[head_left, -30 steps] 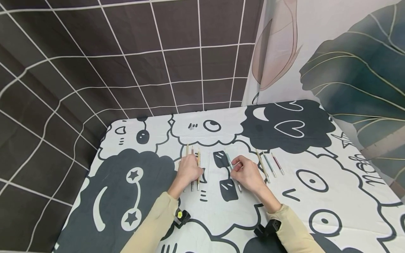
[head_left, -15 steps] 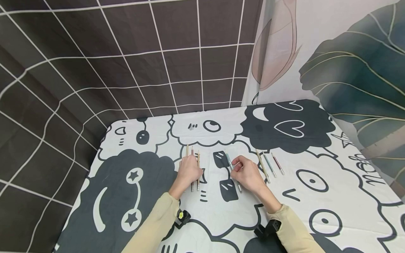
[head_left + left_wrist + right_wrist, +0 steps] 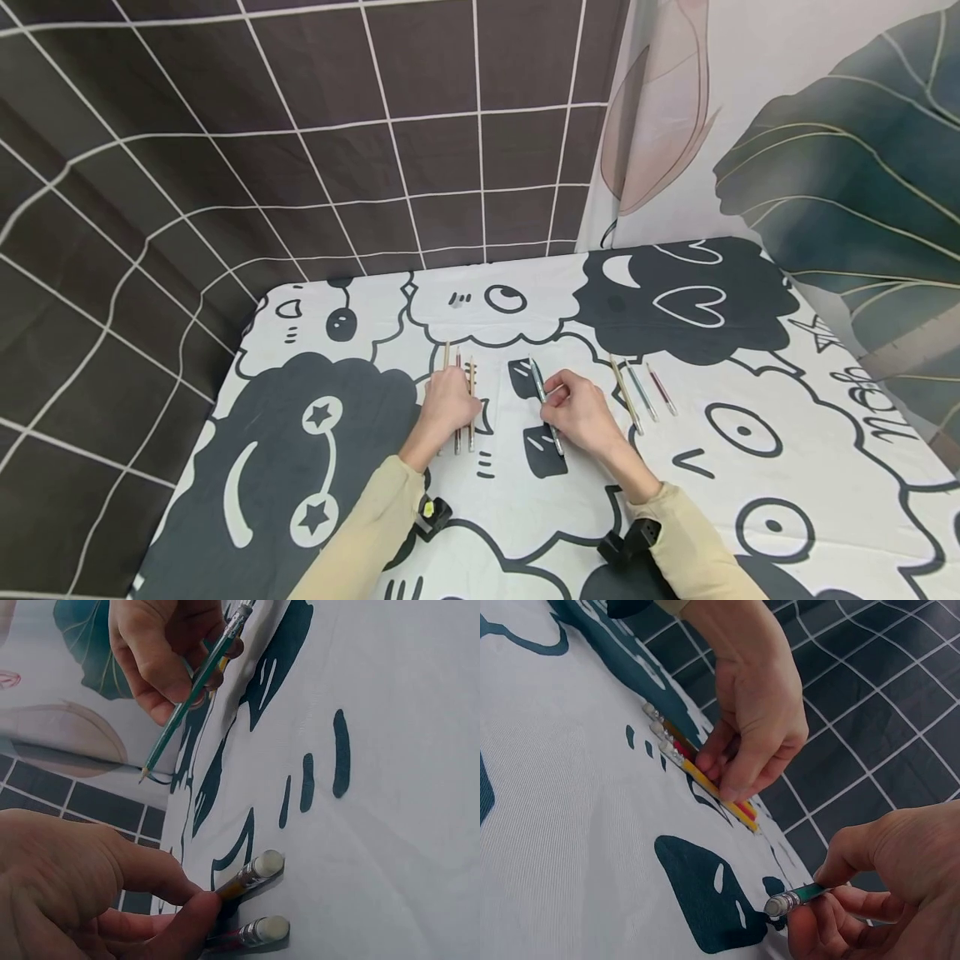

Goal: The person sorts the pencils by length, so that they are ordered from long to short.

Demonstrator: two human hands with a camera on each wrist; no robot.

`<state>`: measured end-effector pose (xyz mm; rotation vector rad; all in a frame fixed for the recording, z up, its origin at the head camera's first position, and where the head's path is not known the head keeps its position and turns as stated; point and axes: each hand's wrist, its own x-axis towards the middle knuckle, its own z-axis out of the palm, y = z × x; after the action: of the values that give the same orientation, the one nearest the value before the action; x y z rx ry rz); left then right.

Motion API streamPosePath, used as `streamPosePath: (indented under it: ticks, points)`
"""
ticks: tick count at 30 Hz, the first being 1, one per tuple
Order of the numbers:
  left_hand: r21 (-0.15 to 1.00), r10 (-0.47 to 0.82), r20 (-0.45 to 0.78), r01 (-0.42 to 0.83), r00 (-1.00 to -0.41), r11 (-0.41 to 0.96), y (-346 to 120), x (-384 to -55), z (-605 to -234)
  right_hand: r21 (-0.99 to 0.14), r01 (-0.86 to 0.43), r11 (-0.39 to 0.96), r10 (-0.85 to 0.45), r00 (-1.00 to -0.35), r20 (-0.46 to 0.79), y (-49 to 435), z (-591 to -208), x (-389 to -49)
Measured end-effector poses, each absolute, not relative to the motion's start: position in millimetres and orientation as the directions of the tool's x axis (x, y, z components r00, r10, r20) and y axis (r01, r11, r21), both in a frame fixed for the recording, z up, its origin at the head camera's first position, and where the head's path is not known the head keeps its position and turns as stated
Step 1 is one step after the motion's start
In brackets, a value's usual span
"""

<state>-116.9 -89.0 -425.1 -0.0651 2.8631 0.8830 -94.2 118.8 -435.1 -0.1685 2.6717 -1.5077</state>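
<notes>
My right hand (image 3: 579,410) pinches a green pencil (image 3: 214,660) between thumb and fingers. The left wrist view shows that pencil held off the cloth, sharpened tip pointing away and eraser end nearer. My left hand (image 3: 450,406) lies over a row of three pencils on the cloth. Its thumb and index finger pinch the yellow pencil (image 3: 701,780), the rightmost of the row. Beside it lie a red pencil (image 3: 681,748) and an orange-brown pencil (image 3: 676,729), partly hidden by the left hand. White erasers on the row face toward me.
Right of my right hand lie a yellow pencil (image 3: 626,396), a bluish-green pencil (image 3: 642,392) and a red pencil (image 3: 662,388), slanted side by side. A patterned black-and-white cloth (image 3: 525,517) covers the table. A dark grid curtain (image 3: 435,158) hangs behind it.
The green pencil, lying flat under my right fingers before, is now gripped and raised, shifted slightly left. My left hand stays over its row.
</notes>
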Motion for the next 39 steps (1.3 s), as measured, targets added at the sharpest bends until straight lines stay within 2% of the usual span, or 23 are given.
streamPosePath:
  ticks: [10,16,25,33,39]
  points:
    - [0.681,-0.009,-0.083,-0.063,-0.997,0.730,-97.3,-111.5,-427.2,-0.872,-0.056,0.487,-0.141,-0.990,-0.016,110.3,-436.8,-95.1]
    - [0.714,-0.042,-0.045,-0.062,-0.998,0.697,-100.1,-110.0,-427.3,-0.880,-0.035,0.474,-0.139,-0.990,-0.036,102.9,-437.4,-95.9]
    - [0.700,-0.076,0.063,-0.011,-0.995,0.714,-106.1,-108.9,-430.5,-0.881,-0.012,0.472,-0.132,-0.990,-0.057,92.6,-436.6,-95.5]
    - [0.797,-0.092,0.102,0.026,-0.991,0.604,-115.8,-105.9,-431.9,-0.880,0.001,0.474,-0.131,-0.989,-0.072,85.3,-439.6,-96.7]
    - [0.822,-0.108,0.131,0.047,-0.986,0.568,-122.9,-103.5,-436.2,-0.879,0.001,0.478,-0.124,-0.990,-0.069,80.6,-440.6,-96.9]
